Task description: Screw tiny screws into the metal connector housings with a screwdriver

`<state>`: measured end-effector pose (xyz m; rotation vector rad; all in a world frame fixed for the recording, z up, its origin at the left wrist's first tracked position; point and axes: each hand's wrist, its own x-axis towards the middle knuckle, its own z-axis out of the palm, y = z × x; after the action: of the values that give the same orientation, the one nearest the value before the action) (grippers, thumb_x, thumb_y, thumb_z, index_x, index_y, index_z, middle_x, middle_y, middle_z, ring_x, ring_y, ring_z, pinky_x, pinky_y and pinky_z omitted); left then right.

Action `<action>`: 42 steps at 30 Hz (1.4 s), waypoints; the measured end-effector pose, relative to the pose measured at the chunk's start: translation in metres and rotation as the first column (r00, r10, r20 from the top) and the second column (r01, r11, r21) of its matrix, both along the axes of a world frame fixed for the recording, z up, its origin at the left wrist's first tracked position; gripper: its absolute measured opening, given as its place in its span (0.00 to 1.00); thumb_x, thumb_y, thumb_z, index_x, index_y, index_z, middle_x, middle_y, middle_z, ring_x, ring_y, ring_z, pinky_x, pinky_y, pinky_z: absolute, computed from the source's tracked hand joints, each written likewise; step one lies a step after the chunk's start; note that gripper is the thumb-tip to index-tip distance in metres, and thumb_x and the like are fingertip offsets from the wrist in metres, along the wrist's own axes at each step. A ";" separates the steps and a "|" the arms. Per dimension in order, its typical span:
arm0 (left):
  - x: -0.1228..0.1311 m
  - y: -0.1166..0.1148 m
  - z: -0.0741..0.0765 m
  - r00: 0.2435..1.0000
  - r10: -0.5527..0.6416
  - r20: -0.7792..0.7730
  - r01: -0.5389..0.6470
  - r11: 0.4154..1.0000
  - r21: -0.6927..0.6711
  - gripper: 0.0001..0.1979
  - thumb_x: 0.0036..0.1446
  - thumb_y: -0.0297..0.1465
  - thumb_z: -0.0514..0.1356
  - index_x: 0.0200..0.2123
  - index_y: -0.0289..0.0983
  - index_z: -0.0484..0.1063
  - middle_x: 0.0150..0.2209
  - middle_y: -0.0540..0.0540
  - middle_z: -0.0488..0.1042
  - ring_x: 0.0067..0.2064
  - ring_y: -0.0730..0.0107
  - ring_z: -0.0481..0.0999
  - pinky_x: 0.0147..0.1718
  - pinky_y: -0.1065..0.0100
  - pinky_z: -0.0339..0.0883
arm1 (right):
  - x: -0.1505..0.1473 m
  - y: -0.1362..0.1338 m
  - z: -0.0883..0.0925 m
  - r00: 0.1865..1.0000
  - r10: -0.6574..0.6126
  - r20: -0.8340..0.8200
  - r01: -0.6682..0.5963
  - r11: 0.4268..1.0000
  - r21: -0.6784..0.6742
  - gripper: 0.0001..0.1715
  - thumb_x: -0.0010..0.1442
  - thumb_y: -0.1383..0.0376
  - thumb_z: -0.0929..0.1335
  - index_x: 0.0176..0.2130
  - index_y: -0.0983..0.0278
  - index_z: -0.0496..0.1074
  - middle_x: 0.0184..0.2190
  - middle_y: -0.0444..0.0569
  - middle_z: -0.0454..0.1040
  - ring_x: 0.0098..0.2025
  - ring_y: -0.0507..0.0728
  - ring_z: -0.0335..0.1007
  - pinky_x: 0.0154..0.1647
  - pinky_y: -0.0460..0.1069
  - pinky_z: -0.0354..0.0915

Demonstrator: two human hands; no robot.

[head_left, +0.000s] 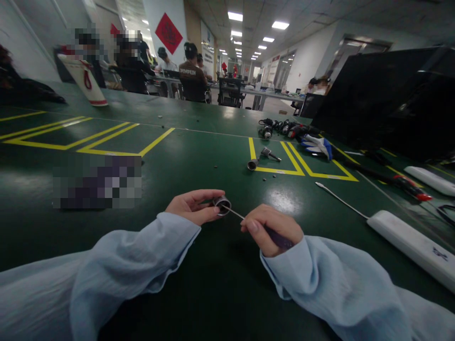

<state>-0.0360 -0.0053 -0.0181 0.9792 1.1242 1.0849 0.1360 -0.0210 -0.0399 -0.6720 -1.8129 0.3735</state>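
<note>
My left hand (190, 207) pinches a small round metal cup-like part (224, 201) between thumb and fingers, its hollow side facing right. In my right hand (272, 227) is a screwdriver (235, 212) with a thin shaft and a dark purple handle, mostly wrapped by the fingers. The shaft points left into the hollow of the metal part; its tip is too small to make out. Beyond my hands lie another metal cup (252, 164) and a metal piece with a thin stem (270, 154). Two tiny dark parts (264, 179) rest nearer.
At the right are a white bar-shaped device (408, 244) with a cable, a red-and-black tool handle (412, 187), a blue-white glove (318, 147) and a large black screen (380, 94). A blurred purple object (103, 182) lies left. A white container (85, 80) stands farther back; several people sit beyond.
</note>
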 end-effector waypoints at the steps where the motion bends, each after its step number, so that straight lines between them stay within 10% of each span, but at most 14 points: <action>1: 0.001 -0.001 -0.001 1.000 -0.003 -0.031 0.004 1.000 0.030 0.19 0.33 0.24 0.65 0.35 0.31 0.72 0.31 0.45 0.76 0.37 0.63 0.75 0.40 0.63 0.70 | 0.000 0.000 -0.001 1.000 0.000 0.009 0.000 1.000 0.018 0.09 0.53 0.68 0.63 0.24 0.65 0.69 0.19 0.46 0.71 0.22 0.49 0.66 0.25 0.46 0.63; 42: 0.007 -0.003 -0.006 0.950 0.144 -0.278 -0.034 0.930 0.366 0.04 0.38 0.24 0.58 0.23 0.33 0.71 0.36 0.42 0.76 0.34 0.66 0.76 0.34 0.70 0.72 | -0.002 -0.013 0.016 0.965 -0.001 0.262 -0.037 0.990 0.138 0.04 0.52 0.72 0.64 0.27 0.68 0.68 0.22 0.49 0.74 0.25 0.50 0.68 0.29 0.46 0.65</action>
<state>-0.0295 -0.0078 -0.0243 1.4305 1.2495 1.2730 0.1345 -0.0336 -0.0242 -0.6278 -2.0752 0.1700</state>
